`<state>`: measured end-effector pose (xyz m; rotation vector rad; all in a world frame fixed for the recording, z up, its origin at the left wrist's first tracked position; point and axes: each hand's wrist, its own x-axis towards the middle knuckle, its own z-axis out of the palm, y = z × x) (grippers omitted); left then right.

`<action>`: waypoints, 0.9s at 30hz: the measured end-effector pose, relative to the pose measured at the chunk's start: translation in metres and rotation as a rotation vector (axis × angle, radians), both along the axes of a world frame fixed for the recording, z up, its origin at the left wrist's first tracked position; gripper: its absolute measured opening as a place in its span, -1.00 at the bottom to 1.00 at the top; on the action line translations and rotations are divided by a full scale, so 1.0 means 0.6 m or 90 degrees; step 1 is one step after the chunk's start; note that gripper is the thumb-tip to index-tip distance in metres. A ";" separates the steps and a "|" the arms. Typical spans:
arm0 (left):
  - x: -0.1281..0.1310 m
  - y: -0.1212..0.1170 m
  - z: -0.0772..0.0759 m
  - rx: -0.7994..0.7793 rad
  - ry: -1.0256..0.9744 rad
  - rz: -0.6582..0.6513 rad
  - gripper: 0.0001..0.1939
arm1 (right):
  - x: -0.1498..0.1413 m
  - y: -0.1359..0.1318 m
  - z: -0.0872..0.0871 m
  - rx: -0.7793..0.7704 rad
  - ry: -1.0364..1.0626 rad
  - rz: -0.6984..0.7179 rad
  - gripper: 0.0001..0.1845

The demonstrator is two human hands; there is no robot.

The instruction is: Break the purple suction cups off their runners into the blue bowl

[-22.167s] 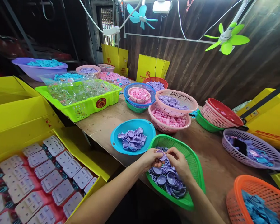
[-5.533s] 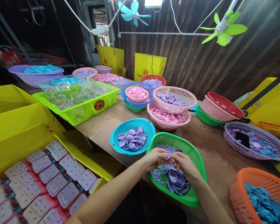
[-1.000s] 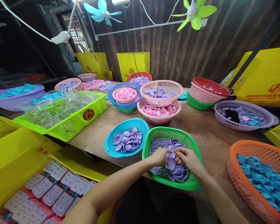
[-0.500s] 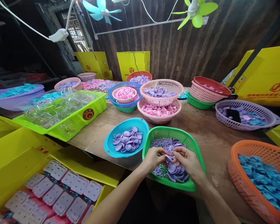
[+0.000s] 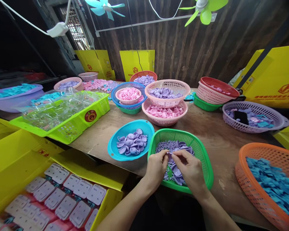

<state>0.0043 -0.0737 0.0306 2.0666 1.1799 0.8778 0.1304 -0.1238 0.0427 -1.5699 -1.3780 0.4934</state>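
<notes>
My left hand [image 5: 156, 168] and my right hand [image 5: 190, 168] meet over the green basket [image 5: 207, 157]. Both pinch a small purple plastic piece [image 5: 170, 155], mostly covered by the fingers, so its full shape is hidden. Below them in the basket lie shallow round purple plastic cups [image 5: 177, 173]. Beside these, toward the back left, is a heap of tiny purple hook-like parts [image 5: 165, 145]. To the left, a blue basin [image 5: 112, 149] holds purple cups with small handles [image 5: 132, 142]; neither hand touches it.
Behind stand stacked pink baskets [image 5: 149, 120] and a blue basket [image 5: 116, 96]. A lime crate [image 5: 82, 128] of clear bags is at left. An orange basket [image 5: 242, 166] with blue pieces stands right. Below left, a yellow carton [image 5: 16, 160] holds red-and-white items.
Both hands have shifted slightly left and closer together, and the wrists have turned more upright. The round purple cup seen between the fingers half a second ago is now largely hidden. The view tilts down a little.
</notes>
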 end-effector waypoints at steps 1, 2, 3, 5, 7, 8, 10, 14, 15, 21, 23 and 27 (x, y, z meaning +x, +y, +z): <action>0.000 -0.001 0.000 0.004 0.002 0.002 -0.73 | -0.004 0.001 0.000 0.008 -0.019 -0.003 -0.80; 0.000 -0.001 0.001 0.007 0.005 0.003 -0.73 | -0.007 0.001 0.000 0.012 -0.032 -0.004 -0.81; 0.000 -0.002 0.001 0.009 0.008 0.004 -0.73 | -0.010 0.002 0.000 0.015 -0.042 -0.004 -0.81; -0.001 -0.002 0.002 0.013 0.014 0.007 -0.74 | -0.014 0.003 0.000 0.017 -0.053 0.001 -0.82; -0.003 -0.003 0.003 0.019 0.023 0.013 -0.75 | -0.016 0.004 0.000 0.014 -0.059 0.004 -0.82; -0.004 -0.003 0.004 0.023 0.029 0.016 -0.75 | -0.016 0.004 0.000 0.011 -0.062 0.005 -0.82; -0.005 -0.003 0.005 0.030 0.043 0.016 -0.75 | -0.017 0.005 0.000 0.008 -0.070 0.005 -0.81; -0.006 -0.004 0.005 0.048 0.088 0.010 -0.75 | -0.019 0.007 0.000 0.017 -0.096 0.001 -0.82; -0.006 -0.004 0.003 0.058 0.103 0.010 -0.74 | -0.021 0.007 0.000 0.020 -0.109 -0.003 -0.82; -0.004 -0.009 -0.013 0.161 0.216 0.053 -0.70 | -0.036 0.009 0.004 0.048 -0.227 -0.031 -0.80; -0.006 -0.011 -0.016 0.189 0.242 0.062 -0.70 | -0.043 0.010 0.005 0.051 -0.247 -0.026 -0.80; -0.011 -0.016 -0.023 0.211 0.243 0.059 -0.71 | -0.056 0.011 0.007 0.045 -0.257 -0.019 -0.80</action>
